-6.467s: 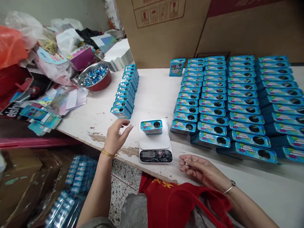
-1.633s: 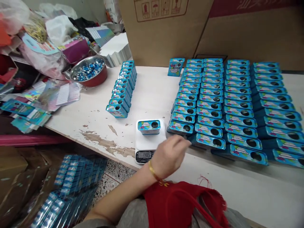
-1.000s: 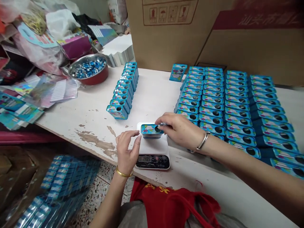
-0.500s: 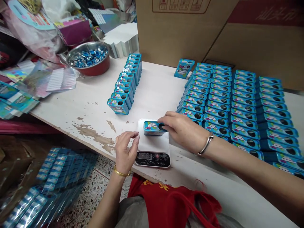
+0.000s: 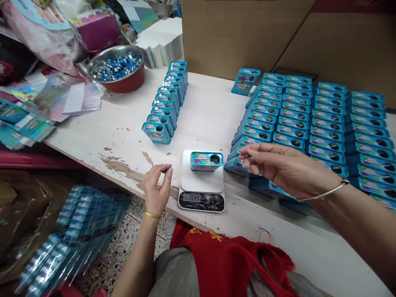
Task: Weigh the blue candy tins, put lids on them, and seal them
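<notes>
A small blue tin with a dark round opening at one end of its top rests on a white kitchen scale with a lit display. My left hand is just left of the scale, thumb and index tips together and the other fingers curled; I see nothing between them. My right hand hovers right of the scale, fingers loosely stretched and holding nothing visible. Beneath and behind it are rows of similar blue tins, partly hidden by the hand and forearm.
A line of blue tins, some with white pellets on top, stands left of centre. Behind it is a metal bowl of blue and silver pieces. One tin stands against a cardboard box. Stacked tins are below the table edge.
My right hand has let go of the tin on the scale and moved right, over the rows. My left hand has shifted slightly left. The scale's display reads differently, and the view has shifted.
</notes>
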`<state>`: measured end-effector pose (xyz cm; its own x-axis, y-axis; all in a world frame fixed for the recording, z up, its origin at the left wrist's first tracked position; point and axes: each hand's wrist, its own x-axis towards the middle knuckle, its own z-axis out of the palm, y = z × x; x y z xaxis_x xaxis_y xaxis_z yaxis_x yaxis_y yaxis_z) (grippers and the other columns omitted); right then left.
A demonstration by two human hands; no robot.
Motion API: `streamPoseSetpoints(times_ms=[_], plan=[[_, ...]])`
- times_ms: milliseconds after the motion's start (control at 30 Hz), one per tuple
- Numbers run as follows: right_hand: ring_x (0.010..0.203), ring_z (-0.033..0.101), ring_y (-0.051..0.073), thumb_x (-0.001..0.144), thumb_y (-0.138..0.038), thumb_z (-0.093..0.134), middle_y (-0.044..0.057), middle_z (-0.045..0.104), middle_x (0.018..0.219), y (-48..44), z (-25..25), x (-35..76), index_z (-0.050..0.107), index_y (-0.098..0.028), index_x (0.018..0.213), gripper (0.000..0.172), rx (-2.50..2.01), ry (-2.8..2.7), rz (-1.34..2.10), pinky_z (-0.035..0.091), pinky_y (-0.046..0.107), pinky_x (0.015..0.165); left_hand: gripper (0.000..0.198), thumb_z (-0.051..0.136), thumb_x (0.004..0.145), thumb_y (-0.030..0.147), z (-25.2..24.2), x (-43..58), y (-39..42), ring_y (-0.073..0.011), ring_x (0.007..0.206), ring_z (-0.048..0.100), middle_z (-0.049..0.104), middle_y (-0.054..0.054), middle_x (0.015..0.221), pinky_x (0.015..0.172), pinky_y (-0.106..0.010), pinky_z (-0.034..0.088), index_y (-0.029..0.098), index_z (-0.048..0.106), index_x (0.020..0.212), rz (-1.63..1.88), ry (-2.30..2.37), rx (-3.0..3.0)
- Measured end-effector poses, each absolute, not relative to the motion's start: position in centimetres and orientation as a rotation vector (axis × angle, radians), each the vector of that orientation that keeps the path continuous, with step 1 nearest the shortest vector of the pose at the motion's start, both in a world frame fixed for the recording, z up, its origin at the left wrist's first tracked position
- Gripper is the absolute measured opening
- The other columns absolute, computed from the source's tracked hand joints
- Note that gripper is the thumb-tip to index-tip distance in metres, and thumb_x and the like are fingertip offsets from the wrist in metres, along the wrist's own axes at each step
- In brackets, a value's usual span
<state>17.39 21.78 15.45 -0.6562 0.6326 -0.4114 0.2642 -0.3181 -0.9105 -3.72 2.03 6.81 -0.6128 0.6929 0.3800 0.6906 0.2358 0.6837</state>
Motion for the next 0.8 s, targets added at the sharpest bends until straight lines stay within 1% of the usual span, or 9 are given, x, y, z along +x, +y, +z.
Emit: streamPoseSetpoints(times_ms=[67, 167, 333, 400, 500, 533, 633, 700, 800], plan=[[0.069, 0.062, 0.014, 0.075, -0.042, 0.069, 0.008, 0.066, 0.083, 21.6, 15.1, 17.9, 0.063, -0.015, 0.091, 0.032, -1.144, -1.708, 2.057, 0.052, 0.027, 0.059, 0.015, 0.055, 0.089, 0.03, 6.7, -3.8, 2.0, -0.0152, 0.087, 0.062, 0.067, -0.004, 0.089, 0.08, -0.031, 0.047, 0.017, 0.063, 0.092, 1.359, 2.478, 1.37], [0.067, 0.064, 0.015, 0.077, -0.045, 0.068, 0.008, 0.068, 0.084, 21.0, 15.2, 17.7, 0.06, -0.016, 0.096, 0.036, -1.116, -1.802, 2.009, 0.051, 0.026, 0.054, 0.015, 0.055, 0.089, 0.029, 6.6, -3.9, 1.9, -0.0144, 0.085, 0.061, 0.067, -0.004, 0.088, 0.079, -0.03, 0.047, 0.017, 0.063, 0.092, 1.362, 2.458, 1.386], [0.052, 0.057, 0.009, 0.081, -0.051, 0.061, 0.005, 0.066, 0.078, 19.8, 15.8, 16.2, 0.056, -0.017, 0.083, 0.034, -1.001, -2.001, 1.82, 0.043, 0.021, 0.044, 0.016, 0.054, 0.089, 0.03, 6.9, -3.5, 2.3, -0.0143, 0.084, 0.061, 0.066, -0.004, 0.091, 0.078, -0.03, 0.048, 0.018, 0.061, 0.099, 1.379, 2.39, 1.448], [0.048, 0.052, 0.008, 0.082, -0.052, 0.06, 0.003, 0.064, 0.071, 19.4, 15.8, 15.6, 0.056, -0.018, 0.079, 0.034, -0.983, -2.019, 1.756, 0.041, 0.021, 0.044, 0.03, 0.058, 0.087, 0.033, 7.7, -3.1, 3.1, -0.0171, 0.094, 0.06, 0.064, -0.007, 0.101, 0.082, -0.033, 0.048, 0.019, 0.056, 0.113, 1.359, 2.319, 1.584], [0.046, 0.045, 0.007, 0.083, -0.053, 0.058, 0.0, 0.059, 0.064, 18.9, 15.7, 15.2, 0.054, -0.018, 0.077, 0.036, -0.98, -1.991, 1.716, 0.036, 0.02, 0.043, 0.064, 0.067, 0.078, 0.045, 9.5, -2.9, 5.0, -0.0256, 0.115, 0.051, 0.055, -0.013, 0.123, 0.093, -0.041, 0.043, 0.02, 0.043, 0.132, 1.154, 2.206, 1.901], [0.046, 0.043, 0.006, 0.083, -0.053, 0.057, -0.001, 0.056, 0.062, 18.7, 15.8, 15.3, 0.054, -0.018, 0.075, 0.037, -0.981, -1.98, 1.718, 0.035, 0.019, 0.043, 0.066, 0.067, 0.077, 0.046, 10.1, -3.1, 5.9, -0.0269, 0.116, 0.049, 0.055, -0.014, 0.125, 0.094, -0.042, 0.042, 0.02, 0.041, 0.133, 1.038, 2.152, 1.993], [0.047, 0.04, 0.007, 0.083, -0.056, 0.056, -0.003, 0.051, 0.057, 17.9, 15.9, 16.3, 0.053, -0.018, 0.071, 0.04, -0.992, -1.954, 1.807, 0.032, 0.019, 0.043, 0.044, 0.06, 0.084, 0.04, 11.5, -4.5, 9.3, -0.0224, 0.1, 0.056, 0.061, -0.009, 0.108, 0.084, -0.036, 0.045, 0.021, 0.049, 0.123, 0.741, 1.956, 2.124], [0.046, 0.038, 0.007, 0.083, -0.06, 0.052, -0.003, 0.05, 0.056, 17.3, 15.8, 17.3, 0.052, -0.018, 0.071, 0.044, -1.025, -1.921, 1.928, 0.031, 0.019, 0.044, 0.031, 0.058, 0.086, 0.033, 11.9, -6.0, 12.6, -0.02, 0.091, 0.057, 0.062, -0.006, 0.098, 0.079, -0.033, 0.046, 0.02, 0.053, 0.114, 0.679, 1.934, 2.156], [0.044, 0.035, 0.006, 0.08, -0.067, 0.05, -0.004, 0.049, 0.056, 16.4, 15.0, 19.1, 0.05, -0.018, 0.073, 0.05, -1.121, -1.811, 2.087, 0.027, 0.019, 0.043, 0.026, 0.06, 0.083, 0.025, 12.0, -8.3, 19.6, -0.0212, 0.092, 0.057, 0.06, -0.006, 0.098, 0.081, -0.033, 0.045, 0.02, 0.055, 0.108, 0.669, 2.074, 2.2]])
